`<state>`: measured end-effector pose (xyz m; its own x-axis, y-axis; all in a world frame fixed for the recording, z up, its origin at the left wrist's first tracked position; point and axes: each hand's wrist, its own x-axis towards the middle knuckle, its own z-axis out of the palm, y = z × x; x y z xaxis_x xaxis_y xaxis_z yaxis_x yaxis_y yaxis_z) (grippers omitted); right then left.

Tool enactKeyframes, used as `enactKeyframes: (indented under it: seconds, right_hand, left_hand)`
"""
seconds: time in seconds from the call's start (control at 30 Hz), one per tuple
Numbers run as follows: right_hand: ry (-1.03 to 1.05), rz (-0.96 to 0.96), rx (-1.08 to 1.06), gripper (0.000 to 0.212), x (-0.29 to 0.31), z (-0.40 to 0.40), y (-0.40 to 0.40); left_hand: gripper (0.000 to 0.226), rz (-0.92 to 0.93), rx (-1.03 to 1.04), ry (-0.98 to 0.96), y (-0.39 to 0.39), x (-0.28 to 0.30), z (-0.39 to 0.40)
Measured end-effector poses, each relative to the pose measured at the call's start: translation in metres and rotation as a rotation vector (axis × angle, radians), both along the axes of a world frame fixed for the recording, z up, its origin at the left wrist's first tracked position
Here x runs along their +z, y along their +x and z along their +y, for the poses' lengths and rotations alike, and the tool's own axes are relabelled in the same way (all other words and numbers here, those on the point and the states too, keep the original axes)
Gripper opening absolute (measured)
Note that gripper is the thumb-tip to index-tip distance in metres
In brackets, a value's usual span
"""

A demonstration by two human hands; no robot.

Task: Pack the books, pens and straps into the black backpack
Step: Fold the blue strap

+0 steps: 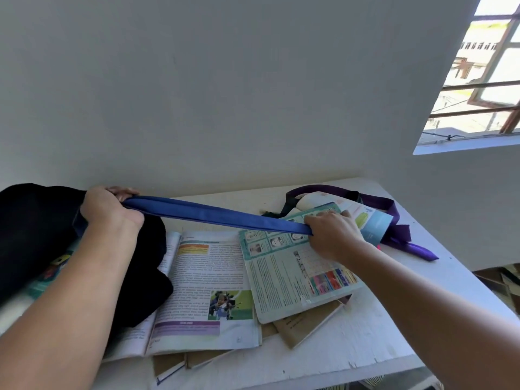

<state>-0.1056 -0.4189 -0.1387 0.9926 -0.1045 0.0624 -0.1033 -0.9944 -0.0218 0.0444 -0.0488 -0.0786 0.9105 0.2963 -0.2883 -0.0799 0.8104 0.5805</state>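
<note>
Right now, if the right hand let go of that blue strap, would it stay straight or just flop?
It would probably flop. The blue strap looks like soft folded cloth, straight only because the left hand and right hand pull it between them. It seems light, too. The purple strap, lying loose on the table, curls limply, which hints at the same.
</note>
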Motion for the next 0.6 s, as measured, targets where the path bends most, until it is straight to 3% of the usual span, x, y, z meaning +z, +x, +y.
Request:
enactKeyframes:
  seconds: [0.07, 0.17, 0.27, 0.33, 0.43, 0.6]
  right_hand:
    - [-0.018, 0.027, 0.010, 0.016, 0.000, -0.003, 0.002]
    - [-0.027, 0.139, 0.053, 0.027, 0.000, -0.001, 0.003]
    - [0.040, 0.225, 0.129, 0.067, 0.008, 0.010, 0.003]
    - [0.161, 0.267, 0.165, 0.086, 0.021, 0.025, 0.007]
    - [0.474, 0.173, 0.186, 0.073, 0.032, 0.049, 0.015]
    - [1.286, 0.157, 0.090, 0.041, 0.044, 0.087, 0.027]
  left_hand:
    - [0.052, 0.034, 0.028, 0.068, 0.002, 0.003, -0.001]
    - [0.033, 0.019, 0.081, 0.284, -0.005, 0.006, -0.014]
    - [0.012, -0.093, 0.030, 0.465, -0.017, 0.008, -0.036]
    - [0.028, -0.153, -0.060, 0.615, -0.026, 0.007, -0.050]
    - [0.051, -0.248, -0.234, 0.982, -0.046, 0.005, -0.074]
    - [0.052, -0.443, -0.566, 1.611, -0.077, 0.004, -0.110]
